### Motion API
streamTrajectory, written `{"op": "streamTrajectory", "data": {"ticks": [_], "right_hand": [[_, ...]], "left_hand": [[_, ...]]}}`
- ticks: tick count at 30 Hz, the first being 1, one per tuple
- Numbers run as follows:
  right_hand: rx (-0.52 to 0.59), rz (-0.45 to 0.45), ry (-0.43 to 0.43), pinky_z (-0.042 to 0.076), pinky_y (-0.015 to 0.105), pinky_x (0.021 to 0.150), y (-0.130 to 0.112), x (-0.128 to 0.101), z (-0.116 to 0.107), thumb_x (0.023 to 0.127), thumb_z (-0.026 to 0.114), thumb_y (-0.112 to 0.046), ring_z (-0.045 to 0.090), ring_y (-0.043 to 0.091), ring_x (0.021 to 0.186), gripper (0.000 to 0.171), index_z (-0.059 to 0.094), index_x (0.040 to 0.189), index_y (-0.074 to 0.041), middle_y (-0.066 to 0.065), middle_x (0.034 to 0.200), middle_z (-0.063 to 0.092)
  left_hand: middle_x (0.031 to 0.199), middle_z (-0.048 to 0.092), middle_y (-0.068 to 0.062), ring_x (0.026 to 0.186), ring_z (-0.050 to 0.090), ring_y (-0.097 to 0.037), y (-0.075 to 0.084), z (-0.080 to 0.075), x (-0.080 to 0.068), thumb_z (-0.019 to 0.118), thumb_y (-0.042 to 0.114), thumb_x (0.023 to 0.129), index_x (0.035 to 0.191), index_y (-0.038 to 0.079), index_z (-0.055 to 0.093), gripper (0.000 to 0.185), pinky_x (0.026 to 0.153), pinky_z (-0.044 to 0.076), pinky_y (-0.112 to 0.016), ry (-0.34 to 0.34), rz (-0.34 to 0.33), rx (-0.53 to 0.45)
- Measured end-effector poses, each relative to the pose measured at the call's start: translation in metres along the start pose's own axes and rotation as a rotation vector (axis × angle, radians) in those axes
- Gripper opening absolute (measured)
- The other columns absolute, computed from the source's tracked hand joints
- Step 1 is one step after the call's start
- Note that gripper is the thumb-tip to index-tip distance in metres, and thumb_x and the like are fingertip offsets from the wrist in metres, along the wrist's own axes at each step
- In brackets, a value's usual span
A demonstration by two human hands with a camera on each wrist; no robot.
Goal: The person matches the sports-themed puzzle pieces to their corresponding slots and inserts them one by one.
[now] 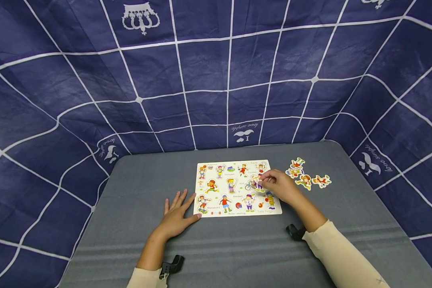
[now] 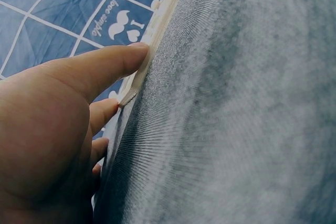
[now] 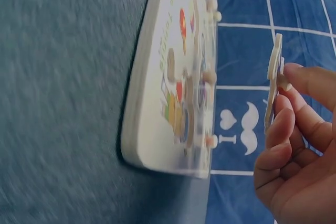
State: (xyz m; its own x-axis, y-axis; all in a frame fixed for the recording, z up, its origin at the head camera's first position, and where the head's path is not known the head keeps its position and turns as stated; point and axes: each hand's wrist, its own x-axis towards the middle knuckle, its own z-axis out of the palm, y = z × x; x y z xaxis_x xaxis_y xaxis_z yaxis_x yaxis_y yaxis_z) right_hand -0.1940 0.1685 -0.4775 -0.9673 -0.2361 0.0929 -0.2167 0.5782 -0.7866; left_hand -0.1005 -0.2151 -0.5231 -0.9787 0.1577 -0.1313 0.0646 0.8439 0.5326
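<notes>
A white peg-puzzle board [image 1: 237, 188] printed with sports children lies on the grey table [image 1: 129, 224]. My left hand [image 1: 178, 214] lies flat on the table, fingers straight, its thumb [image 2: 100, 66] touching the board's left edge [image 2: 152, 40]. Above the board's right side, my right hand [image 1: 277, 186] pinches a flat puzzle piece [image 3: 273, 82] by its peg. The piece hangs clear of the board [image 3: 173, 77] in the right wrist view. Three loose figure pieces [image 1: 306, 176] sit on the table right of the board.
Blue cloth with a white grid [image 1: 216, 80] walls in the table at the back and both sides. The table's front edge is near my forearms.
</notes>
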Motion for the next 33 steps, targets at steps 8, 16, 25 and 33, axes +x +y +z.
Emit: {"op": "streamTrajectory", "data": {"ticks": [8,16,25,33], "right_hand": [[0.047,-0.008,-0.077,0.044,0.020,0.058,-0.002,-0.006,0.011,0.088,0.077,-0.014,0.052,0.007,0.065,0.011,0.073,0.094,-0.005,0.001,0.081,0.061],[0.045,-0.003,-0.140,0.043,0.020,0.057,-0.003,-0.013,0.021,0.087,0.077,-0.013,0.053,0.006,0.063,0.008,0.072,0.090,-0.007,0.000,0.077,0.063],[0.006,-0.039,-0.202,0.043,0.018,0.058,-0.005,-0.017,0.034,0.085,0.078,-0.011,0.051,0.003,0.062,0.008,0.070,0.083,-0.009,-0.002,0.075,0.060],[-0.044,-0.078,-0.205,0.044,0.018,0.059,-0.006,-0.018,0.042,0.083,0.079,-0.011,0.051,0.002,0.063,0.008,0.070,0.082,-0.011,-0.003,0.075,0.062]], "left_hand": [[0.171,0.013,-0.008,0.160,0.003,-0.034,0.000,0.002,0.001,0.064,0.061,0.091,0.160,0.031,0.033,0.081,0.122,-0.011,-0.066,0.009,0.006,-0.003],[0.172,0.013,-0.007,0.160,0.001,-0.034,0.000,0.002,0.001,0.064,0.062,0.091,0.160,0.031,0.032,0.082,0.122,-0.011,-0.066,0.002,0.001,-0.006],[0.172,0.012,-0.007,0.160,0.001,-0.035,-0.001,0.001,0.000,0.064,0.063,0.091,0.160,0.031,0.031,0.083,0.122,-0.012,-0.066,0.001,0.001,-0.003],[0.172,0.012,-0.008,0.160,0.001,-0.035,0.000,0.001,0.000,0.064,0.062,0.091,0.160,0.031,0.032,0.082,0.122,-0.011,-0.067,0.003,-0.001,-0.003]]}}
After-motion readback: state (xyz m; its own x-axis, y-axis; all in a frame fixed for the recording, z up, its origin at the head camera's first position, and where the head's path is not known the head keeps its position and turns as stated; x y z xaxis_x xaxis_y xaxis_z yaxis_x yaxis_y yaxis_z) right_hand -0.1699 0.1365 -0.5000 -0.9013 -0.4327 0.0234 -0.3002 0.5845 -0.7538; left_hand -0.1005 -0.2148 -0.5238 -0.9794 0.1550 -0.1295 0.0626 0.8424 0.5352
